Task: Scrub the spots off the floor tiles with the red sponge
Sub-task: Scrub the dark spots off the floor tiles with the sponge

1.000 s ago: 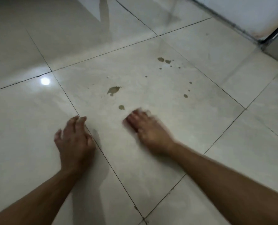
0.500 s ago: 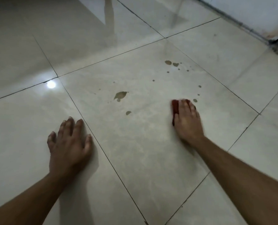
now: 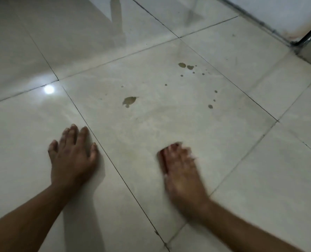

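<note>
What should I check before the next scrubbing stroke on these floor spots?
1. Sponge under the working hand: ok, the red sponge shows beneath the right hand.
2. Grip on sponge: cannot tell, the hand is blurred.
3. Bracing: ok, the left hand rests flat on the floor tile.
4. Sponge on a spot: not ok, the large spot lies farther away.
5. Spots remaining: not ok, the cluster of small spots is unscrubbed.
</note>
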